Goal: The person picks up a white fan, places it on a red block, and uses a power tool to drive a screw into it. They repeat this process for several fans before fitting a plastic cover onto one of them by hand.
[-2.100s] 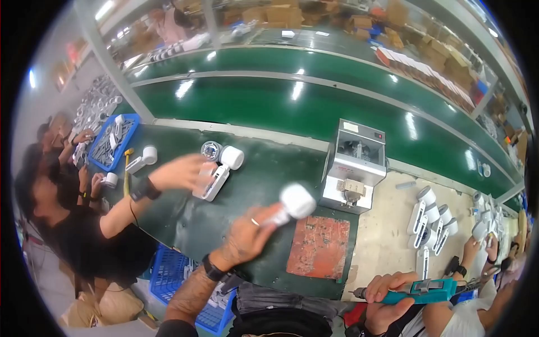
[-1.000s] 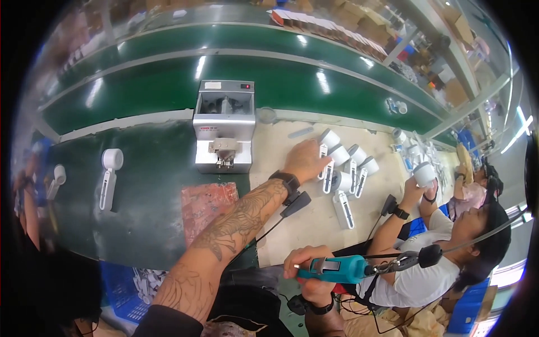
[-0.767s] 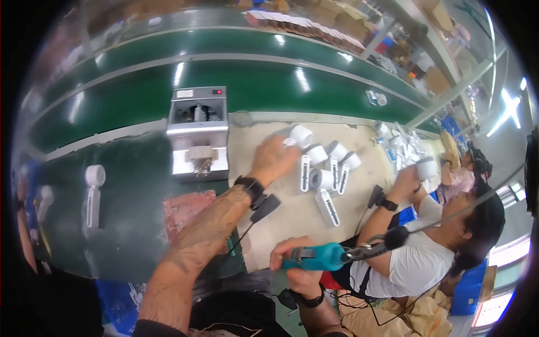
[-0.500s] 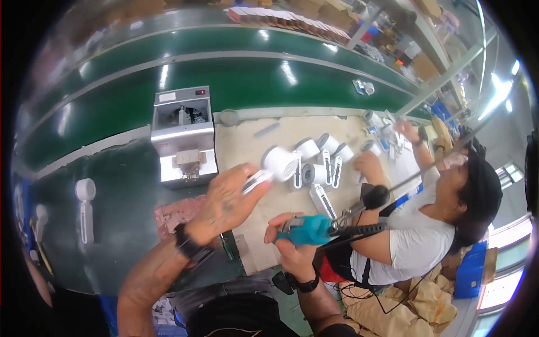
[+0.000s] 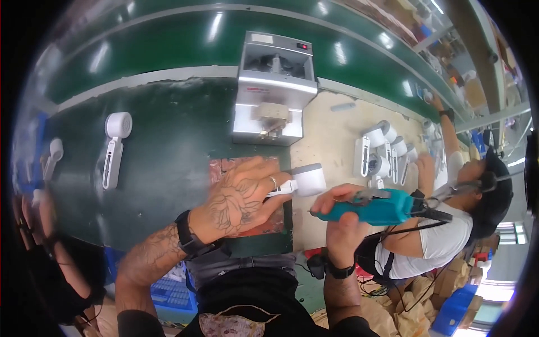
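My left hand (image 5: 241,196) is closed round the slim handle of a white handheld fan (image 5: 310,178), just above a worn red pad (image 5: 274,226) on the bench. The fan's drum-shaped head sticks out to the right of my fingers. In my right hand (image 5: 342,233) is a teal electric screwdriver (image 5: 379,208), held level with its tip pointing left, below the fan head and apart from it. A cable and a spring-like hanger run from its right end. Much of the fan's handle is hidden under my left fingers.
A grey metal screw feeder (image 5: 275,92) stands beyond my hands. Several similar white fans (image 5: 383,149) cluster at right, beside a co-worker in a white shirt (image 5: 418,241). Another white fan (image 5: 115,149) lies on the green bench at left. A second person's arm (image 5: 62,253) shows far left.
My left hand has carried the fan away from the cluster to the red pad. The screwdriver stays in my right hand, now nearer the fan head. The whole view has swung left.
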A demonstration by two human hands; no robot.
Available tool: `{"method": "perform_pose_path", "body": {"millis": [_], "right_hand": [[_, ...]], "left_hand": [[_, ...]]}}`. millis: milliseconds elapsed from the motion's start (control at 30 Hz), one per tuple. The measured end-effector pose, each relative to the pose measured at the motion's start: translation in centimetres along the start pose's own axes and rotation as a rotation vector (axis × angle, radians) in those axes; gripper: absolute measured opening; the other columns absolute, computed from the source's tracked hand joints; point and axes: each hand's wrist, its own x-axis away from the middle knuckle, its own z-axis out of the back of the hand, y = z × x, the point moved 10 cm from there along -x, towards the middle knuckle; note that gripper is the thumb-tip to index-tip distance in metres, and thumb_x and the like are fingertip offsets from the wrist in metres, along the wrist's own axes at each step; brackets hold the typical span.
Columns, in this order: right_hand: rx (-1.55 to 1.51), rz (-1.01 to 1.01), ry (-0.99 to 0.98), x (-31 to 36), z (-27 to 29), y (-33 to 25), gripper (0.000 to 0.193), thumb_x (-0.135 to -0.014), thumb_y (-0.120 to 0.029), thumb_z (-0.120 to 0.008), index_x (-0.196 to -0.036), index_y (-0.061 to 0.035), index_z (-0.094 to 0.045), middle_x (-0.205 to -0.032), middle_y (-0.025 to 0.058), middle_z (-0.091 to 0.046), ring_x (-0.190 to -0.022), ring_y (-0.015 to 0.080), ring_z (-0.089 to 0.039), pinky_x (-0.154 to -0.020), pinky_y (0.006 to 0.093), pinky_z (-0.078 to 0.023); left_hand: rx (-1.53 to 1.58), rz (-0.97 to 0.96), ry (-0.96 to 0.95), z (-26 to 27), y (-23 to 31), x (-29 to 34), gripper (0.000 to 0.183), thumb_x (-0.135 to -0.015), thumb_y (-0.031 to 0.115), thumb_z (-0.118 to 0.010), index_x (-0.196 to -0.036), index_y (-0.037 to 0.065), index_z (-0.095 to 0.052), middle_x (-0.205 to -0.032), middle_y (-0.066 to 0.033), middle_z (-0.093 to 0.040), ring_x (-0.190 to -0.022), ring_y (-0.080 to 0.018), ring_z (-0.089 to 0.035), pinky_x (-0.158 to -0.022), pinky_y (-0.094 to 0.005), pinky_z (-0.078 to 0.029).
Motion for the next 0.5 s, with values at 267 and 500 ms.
{"method": "perform_pose_path", "body": {"millis": [267,500], "right_hand": [[-0.141,0.132,-0.013,-4.3,-3.9,-6.2,0.074,-0.089,-0.073,-0.054,-0.112,-0.0025,-0.052,-0.07,0.0033,-0.048,-0.061,0.0163,-0.048,-0.058,0.0308,-0.039],[-0.089,0.295,-0.097,-11.3,-8.9,-5.2,0.054,-0.099,-0.05,-0.058,-0.113,0.0018,-0.057,-0.074,0.0064,-0.056,-0.066,0.0181,-0.057,-0.061,0.0315,-0.047]], "left_hand": [[0.04,0.053,-0.144,-0.2,-2.9,-0.1,0.031,-0.083,0.029,-0.077,-0.103,0.005,-0.071,-0.101,-0.0097,-0.064,-0.096,-0.0286,-0.059,-0.088,-0.0392,-0.049],[-0.034,-0.018,-0.122,1.1,-2.2,0.5,0.035,-0.084,0.035,-0.073,-0.103,0.006,-0.068,-0.104,-0.0087,-0.061,-0.101,-0.0272,-0.057,-0.089,-0.0393,-0.047]]}}
